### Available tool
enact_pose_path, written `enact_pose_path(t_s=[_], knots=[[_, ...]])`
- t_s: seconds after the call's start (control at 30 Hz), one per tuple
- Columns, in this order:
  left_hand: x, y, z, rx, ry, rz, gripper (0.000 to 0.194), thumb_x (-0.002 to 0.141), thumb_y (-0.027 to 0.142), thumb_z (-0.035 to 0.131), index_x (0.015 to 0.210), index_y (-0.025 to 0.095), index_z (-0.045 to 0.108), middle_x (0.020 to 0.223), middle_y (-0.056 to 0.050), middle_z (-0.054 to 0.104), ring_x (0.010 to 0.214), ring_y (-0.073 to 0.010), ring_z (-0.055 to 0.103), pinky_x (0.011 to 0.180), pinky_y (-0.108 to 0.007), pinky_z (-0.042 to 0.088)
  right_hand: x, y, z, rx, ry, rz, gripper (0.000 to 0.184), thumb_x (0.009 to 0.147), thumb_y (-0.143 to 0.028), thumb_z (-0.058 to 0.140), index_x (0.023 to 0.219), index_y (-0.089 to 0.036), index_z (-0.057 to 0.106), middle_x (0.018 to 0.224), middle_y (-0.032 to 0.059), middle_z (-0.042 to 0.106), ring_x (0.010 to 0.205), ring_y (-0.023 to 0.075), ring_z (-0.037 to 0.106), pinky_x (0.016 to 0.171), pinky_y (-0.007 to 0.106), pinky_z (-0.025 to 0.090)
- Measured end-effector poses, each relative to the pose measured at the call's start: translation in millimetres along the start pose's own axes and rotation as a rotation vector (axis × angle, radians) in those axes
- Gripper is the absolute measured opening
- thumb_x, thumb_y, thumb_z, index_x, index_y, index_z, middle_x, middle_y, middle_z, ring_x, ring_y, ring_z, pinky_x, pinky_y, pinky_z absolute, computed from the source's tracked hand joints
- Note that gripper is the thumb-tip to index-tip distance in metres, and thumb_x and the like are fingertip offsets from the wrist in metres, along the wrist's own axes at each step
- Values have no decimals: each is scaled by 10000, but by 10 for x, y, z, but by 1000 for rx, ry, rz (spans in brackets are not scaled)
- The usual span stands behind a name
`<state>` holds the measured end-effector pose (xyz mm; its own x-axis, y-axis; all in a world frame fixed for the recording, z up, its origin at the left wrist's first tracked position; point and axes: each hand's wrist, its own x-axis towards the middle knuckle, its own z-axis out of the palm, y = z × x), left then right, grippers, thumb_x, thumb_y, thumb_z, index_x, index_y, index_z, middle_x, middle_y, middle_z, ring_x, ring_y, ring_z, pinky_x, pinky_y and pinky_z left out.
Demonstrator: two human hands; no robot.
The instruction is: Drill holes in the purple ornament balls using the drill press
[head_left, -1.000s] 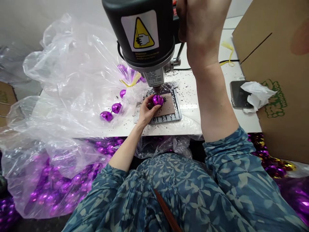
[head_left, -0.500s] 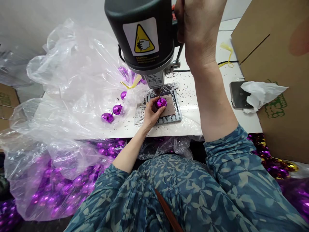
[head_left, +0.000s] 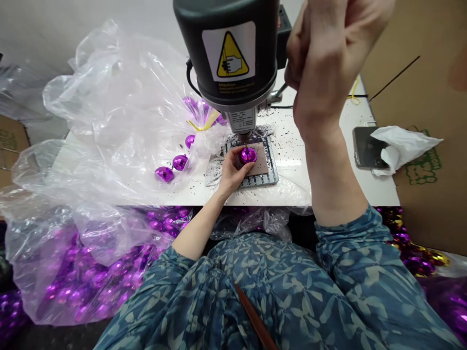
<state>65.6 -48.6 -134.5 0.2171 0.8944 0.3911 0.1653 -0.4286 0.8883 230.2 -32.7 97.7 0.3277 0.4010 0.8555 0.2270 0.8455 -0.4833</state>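
Note:
My left hand [head_left: 235, 172] is closed around a shiny purple faceted ball [head_left: 248, 155], thumb on the near side and fingers on the far side. The ball rests on a flat brown board [head_left: 260, 165] over the slotted metal base [head_left: 272, 170] of a drill press [head_left: 228, 53]. Just above the ball is the press's chuck [head_left: 245, 137]; whether the bit touches the ball I cannot tell. Raised high at the right of the press, my right hand [head_left: 324, 58] is wrapped round its feed lever [head_left: 279, 93], the grip end hidden by the fingers.
Loose purple balls [head_left: 164, 174] lie left of the base beside a large clear plastic bag [head_left: 105, 107]. Dark shavings [head_left: 288, 131] dot the white table [head_left: 292, 170]. A phone [head_left: 368, 148] with a crumpled tissue [head_left: 404, 143] lies right, by a cardboard box [head_left: 430, 116].
My right hand has shifted to the right and nearer, still at the lever. My left hand keeps the ball on the board. The whole view has slid slightly.

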Motion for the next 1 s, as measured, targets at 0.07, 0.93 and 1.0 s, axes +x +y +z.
enact_pose_path(t_s=[0.07,0.93,1.0], knots=[[-3,6,5,2,-9,0,633,832,592,809,1295,238,562,1298,-122,643,1241,-267,649,1122,-455,512,-177,-94,-21,199,167,-75,560,878,-659,574,574,-234,373,468,-63,289,398,35,203,473,319,177],[-16,-42,13,-33,-16,28,626,844,590,805,1307,258,547,1321,-118,636,1275,-267,640,1149,-457,507,-805,292,-222,150,326,-281,614,920,-389,624,577,-197,152,395,-64,159,322,46,164,380,316,163],[-17,-66,9,-27,-18,49,627,848,585,803,1318,262,542,1322,-114,631,1281,-267,636,1150,-457,505,-803,329,-214,163,310,-382,576,928,-296,596,578,-192,151,395,-67,134,301,50,173,353,303,165]])
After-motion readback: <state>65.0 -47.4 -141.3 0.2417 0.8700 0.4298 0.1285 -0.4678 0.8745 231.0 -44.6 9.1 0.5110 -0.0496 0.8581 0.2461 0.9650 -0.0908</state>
